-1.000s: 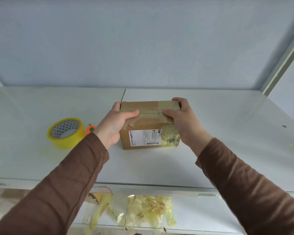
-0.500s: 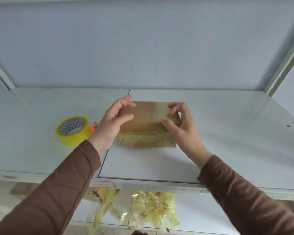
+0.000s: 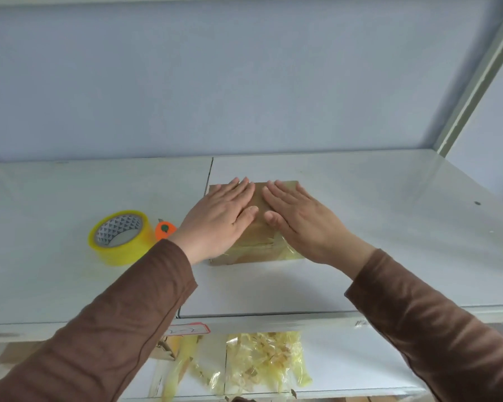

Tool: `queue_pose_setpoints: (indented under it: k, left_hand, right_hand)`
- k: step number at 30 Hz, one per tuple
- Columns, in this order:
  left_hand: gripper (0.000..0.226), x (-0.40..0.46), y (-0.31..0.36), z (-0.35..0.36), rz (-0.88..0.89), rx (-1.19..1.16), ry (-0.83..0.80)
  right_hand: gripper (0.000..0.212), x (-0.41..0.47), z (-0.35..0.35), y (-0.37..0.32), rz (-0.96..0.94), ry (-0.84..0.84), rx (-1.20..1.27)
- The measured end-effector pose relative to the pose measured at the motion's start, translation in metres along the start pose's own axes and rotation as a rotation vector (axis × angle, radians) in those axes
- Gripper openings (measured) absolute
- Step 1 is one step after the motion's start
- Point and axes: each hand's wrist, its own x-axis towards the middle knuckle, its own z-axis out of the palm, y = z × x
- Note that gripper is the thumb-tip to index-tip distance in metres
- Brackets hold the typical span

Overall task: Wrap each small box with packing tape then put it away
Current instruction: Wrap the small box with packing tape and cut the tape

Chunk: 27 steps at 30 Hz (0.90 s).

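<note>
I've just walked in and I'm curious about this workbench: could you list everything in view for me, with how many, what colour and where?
Small brown cardboard box: one, brown with clear tape on it, middle of the shelf, under both hands.
Roll of yellow packing tape: one, yellow, lying flat left of the box.
Small orange cutter: one, orange, between roll and box, partly hidden.
White shelf top: one, white, bearing all of these.
Crumpled yellowish tape scraps: a heap, yellowish, on the lower level.
Pale blue wall: one, behind the shelf.
Brown sleeves: two.
Left hand: flat on the box top.
Right hand: flat on the box top.
</note>
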Motion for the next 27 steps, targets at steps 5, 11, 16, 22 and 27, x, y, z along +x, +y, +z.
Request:
queue_pose_setpoints:
  k: [5,11,16,22,27]
  left_hand:
    - [0.064,0.003,-0.001,0.000,-0.007,-0.109,0.058]
    - [0.081,-0.013,-0.024,-0.006,-0.346,-1.048,0.082]
    - [0.090,-0.019,-0.022,-0.006,-0.352,-1.230,0.113]
    - [0.033,-0.030,-0.012,-0.003,-0.294,-1.303,0.456]
    - [0.081,-0.028,-0.011,0.000,-0.379,-1.228,0.350]
  right_hand:
    - [0.070,0.002,-0.003,-0.003,0.059,-0.029,0.061]
    - [0.059,0.001,-0.013,0.007,0.533,0.184,0.881]
    - [0.055,0.000,-0.008,-0.003,0.641,0.245,0.952]
    - [0.036,-0.012,0.006,-0.017,0.635,0.623,1.224]
    - [0.042,-0.014,0.010,-0.022,0.646,0.586,1.281]
